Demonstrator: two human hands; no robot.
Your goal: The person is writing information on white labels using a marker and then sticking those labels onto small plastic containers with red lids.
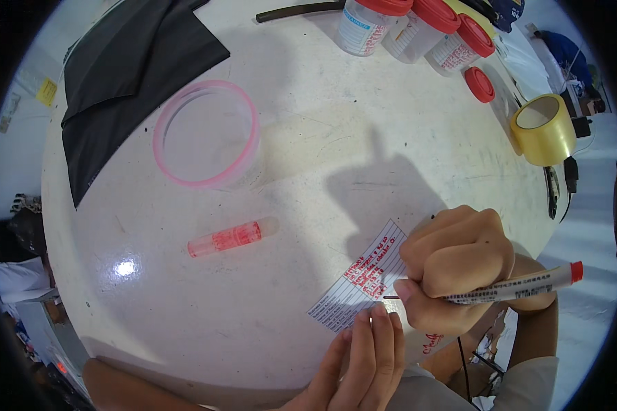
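My right hand (pixel 457 268) is closed round a white marker pen (pixel 517 285) with a red end. The pen's thin tip meets the lower right edge of a narrow lined paper label (pixel 336 306), which carries red handwriting across its middle. The fingers of my left hand (pixel 363 366) lie stretched out, their tips at the label's near edge. To the left of the label lies a small clear tube (pixel 225 238) with red print and a translucent rounded end. Beyond it stands a round see-through container (pixel 255 147) with a pink rim.
Black sheeting (pixel 110 96) covers the table's far left. At the far right are several clear jars (pixel 358 31) with red lids, a loose red lid (pixel 479 84) and a yellow tape roll (pixel 554 140). A dark strip (pixel 298 11) lies at the far edge of the white table (pixel 171 322).
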